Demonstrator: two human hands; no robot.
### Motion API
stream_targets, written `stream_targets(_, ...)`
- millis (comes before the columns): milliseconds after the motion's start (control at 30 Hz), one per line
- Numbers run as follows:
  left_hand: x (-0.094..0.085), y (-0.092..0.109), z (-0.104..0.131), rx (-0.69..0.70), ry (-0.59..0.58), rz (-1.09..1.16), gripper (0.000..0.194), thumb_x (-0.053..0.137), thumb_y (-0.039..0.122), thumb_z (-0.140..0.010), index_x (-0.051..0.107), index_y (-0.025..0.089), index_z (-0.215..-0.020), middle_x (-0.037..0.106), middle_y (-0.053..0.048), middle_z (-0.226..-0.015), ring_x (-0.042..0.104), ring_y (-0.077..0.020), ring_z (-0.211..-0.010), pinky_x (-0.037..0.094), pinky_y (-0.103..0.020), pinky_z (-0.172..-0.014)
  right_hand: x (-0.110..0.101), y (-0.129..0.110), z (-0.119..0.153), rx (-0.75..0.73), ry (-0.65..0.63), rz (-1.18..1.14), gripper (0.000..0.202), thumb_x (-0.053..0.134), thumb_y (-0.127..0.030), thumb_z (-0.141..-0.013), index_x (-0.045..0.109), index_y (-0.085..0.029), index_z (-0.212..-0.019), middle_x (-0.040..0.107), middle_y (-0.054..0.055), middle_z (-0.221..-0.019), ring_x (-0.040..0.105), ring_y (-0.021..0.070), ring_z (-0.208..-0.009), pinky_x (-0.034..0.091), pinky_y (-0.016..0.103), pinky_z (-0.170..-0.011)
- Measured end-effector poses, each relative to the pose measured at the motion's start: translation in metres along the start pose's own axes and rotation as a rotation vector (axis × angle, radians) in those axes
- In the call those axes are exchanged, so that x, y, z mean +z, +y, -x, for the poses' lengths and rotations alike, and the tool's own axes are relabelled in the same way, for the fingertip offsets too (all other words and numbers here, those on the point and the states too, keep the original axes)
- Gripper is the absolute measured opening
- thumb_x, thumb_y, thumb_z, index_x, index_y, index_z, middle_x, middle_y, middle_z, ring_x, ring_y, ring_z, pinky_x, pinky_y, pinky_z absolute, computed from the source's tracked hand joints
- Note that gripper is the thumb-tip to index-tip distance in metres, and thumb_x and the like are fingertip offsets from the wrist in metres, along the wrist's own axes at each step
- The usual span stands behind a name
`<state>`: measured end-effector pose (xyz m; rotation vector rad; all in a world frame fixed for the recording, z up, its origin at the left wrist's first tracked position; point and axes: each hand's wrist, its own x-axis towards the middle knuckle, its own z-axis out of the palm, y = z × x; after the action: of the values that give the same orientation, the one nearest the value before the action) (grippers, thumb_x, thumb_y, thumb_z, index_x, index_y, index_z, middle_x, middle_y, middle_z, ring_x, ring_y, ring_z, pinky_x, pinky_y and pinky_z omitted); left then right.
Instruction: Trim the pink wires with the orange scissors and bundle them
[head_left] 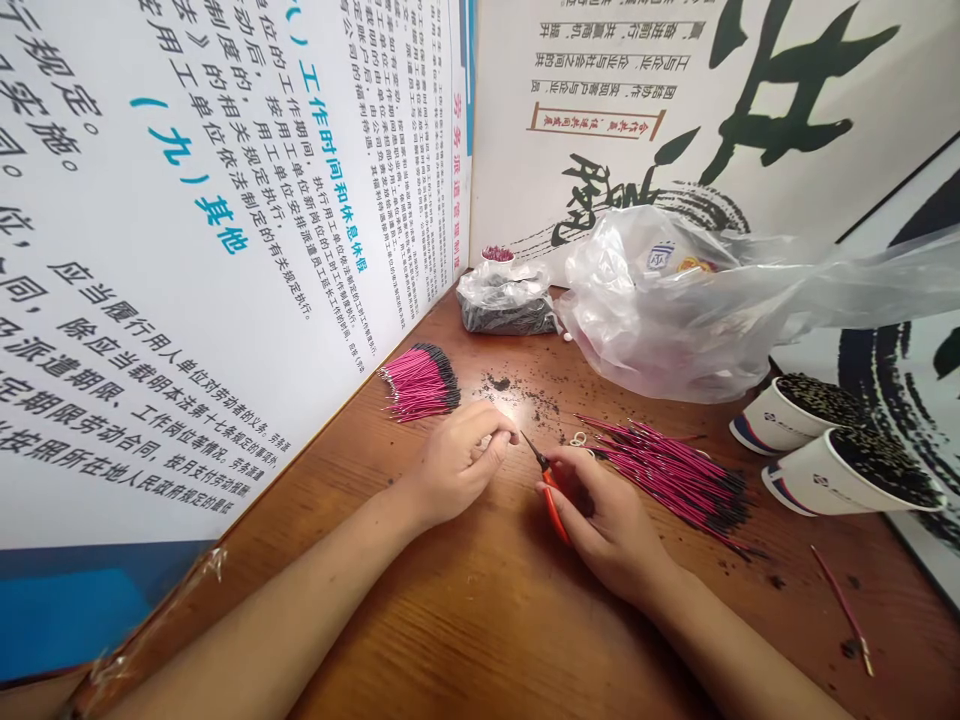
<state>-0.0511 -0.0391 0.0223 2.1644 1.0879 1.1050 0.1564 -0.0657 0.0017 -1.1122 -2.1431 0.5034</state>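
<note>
So the containers first: two white paper cups (810, 478) with dark blue bands sit at the right side of the brown wooden table (450, 610), both filled with tiny dark granules (877, 462). At the back there's a small clear plastic bag (502, 290) loaded with black bits, plus a little white container (501, 262) of magenta pieces just behind it. The big crinkly translucent plastic bag (667, 330) next to those has something printed in blue and orange showing through, can't really tell what.

The orange-handled tool with a thin dark pointed tip (553, 500) is near the middle of the table, gripped between the thumb and fingers of the right hand (619, 520). Its long axis runs slantwise, tip up and to the left, toward the left hand (457, 468), handles down toward the wearer. Left thumb and index finger are pressed together right by that tip; can't tell if something tiny is pinched there.

Black-ended magenta wires lie in a neat bundle (420, 382) past the left hand and a looser pile (667, 470) beyond the right.
</note>
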Motion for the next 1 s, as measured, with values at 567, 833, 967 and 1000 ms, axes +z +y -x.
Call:
stream_targets(567, 0.0006, 0.0018, 0.0004, -0.026, -0.022, 0.041, 0.021, 0.041, 0.017, -0.095, 0.059, 0.016, -0.084, 0.058, -0.002, -0.081, 0.054, -0.0144, -0.077, 0.042, -0.028, -0.073, -0.0003, 0.0003, -0.001, -0.037, -0.025, 0.021, 0.019, 0.049, -0.021, -0.094, 0.054, -0.022, -0.113, 0.058, -0.002, -0.073, 0.054, 0.0126, -0.062, 0.041, 0.022, -0.06)
stream_targets(833, 0.0016, 0.0011, 0.0004, -0.052, -0.017, 0.057, 0.02, 0.042, 0.018, -0.094, 0.058, 0.017, -0.083, 0.059, -0.002, -0.081, 0.055, -0.0147, -0.077, 0.043, -0.028, -0.073, 0.0003, -0.0008, 0.0004, 0.007, -0.011, -0.013, 0.015, 0.052, -0.023, -0.094, 0.052, -0.022, -0.109, 0.057, -0.003, -0.073, 0.051, 0.0111, -0.06, 0.039, 0.021, -0.057)
stream_targets(967, 0.001, 0.0002, 0.0002, -0.047, -0.018, 0.049, 0.02, 0.042, 0.018, -0.095, 0.058, 0.016, -0.084, 0.059, -0.002, -0.081, 0.055, -0.0144, -0.077, 0.042, -0.028, -0.072, 0.0001, -0.0013, 0.0009, 0.01, -0.021, -0.02, 0.019, 0.052, -0.022, -0.093, 0.052, -0.023, -0.112, 0.057, -0.004, -0.072, 0.05, 0.0105, -0.059, 0.038, 0.021, -0.056)
stream_targets(1000, 0.0008, -0.0001, 0.0001, -0.048, -0.02, 0.043, 0.02, 0.042, 0.018, -0.094, 0.058, 0.016, -0.084, 0.059, -0.002, -0.081, 0.054, -0.0144, -0.077, 0.042, -0.028, -0.072, -0.0001, -0.0016, 0.0008, 0.011, -0.023, -0.021, 0.019, 0.052, -0.021, -0.093, 0.052, -0.023, -0.112, 0.057, -0.004, -0.072, 0.05, 0.0104, -0.059, 0.038, 0.021, -0.056)
